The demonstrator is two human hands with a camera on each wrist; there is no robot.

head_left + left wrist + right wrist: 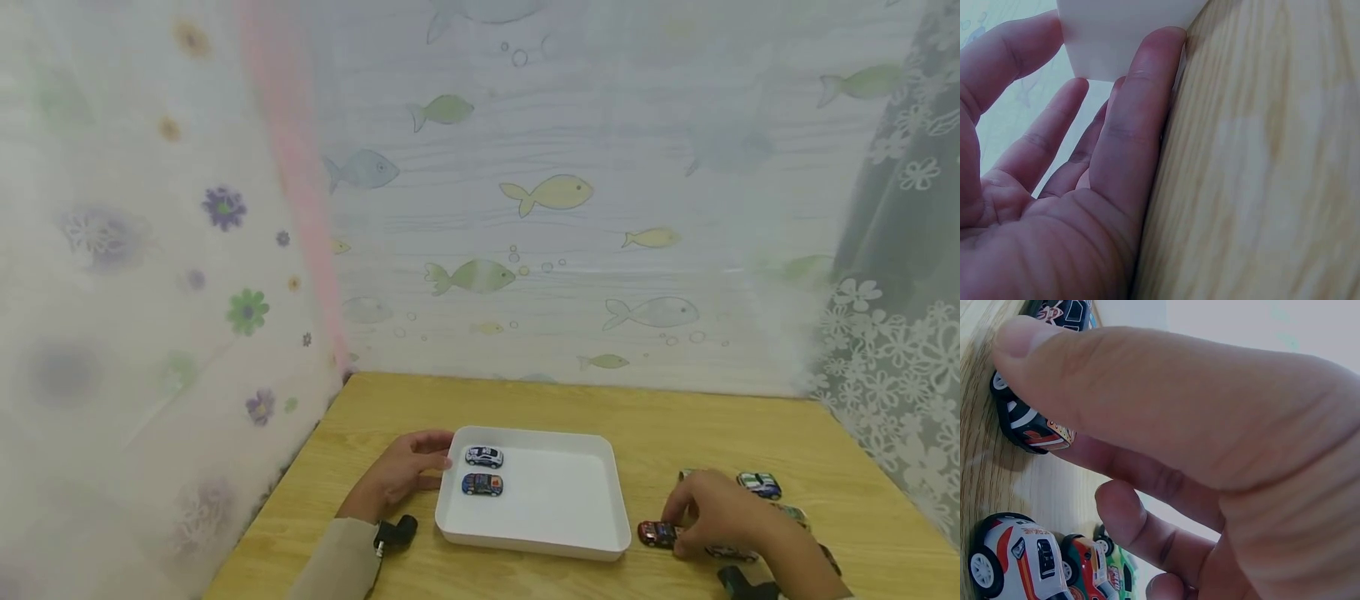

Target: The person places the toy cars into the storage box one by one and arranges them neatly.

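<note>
Your left hand (405, 475) open, fingers touching white tray (600, 533) left edge. Your right hand (712, 512) pinches red-black toy car (656, 533) just beside tray's right edge.

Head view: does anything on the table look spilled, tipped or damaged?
Nothing stands out. Two toy cars sit upright in the white tray; the loose cars by the right hand are upright too.

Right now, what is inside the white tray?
The white tray holds two toy cars: a white car and a blue car. Nothing hides its floor.
</note>
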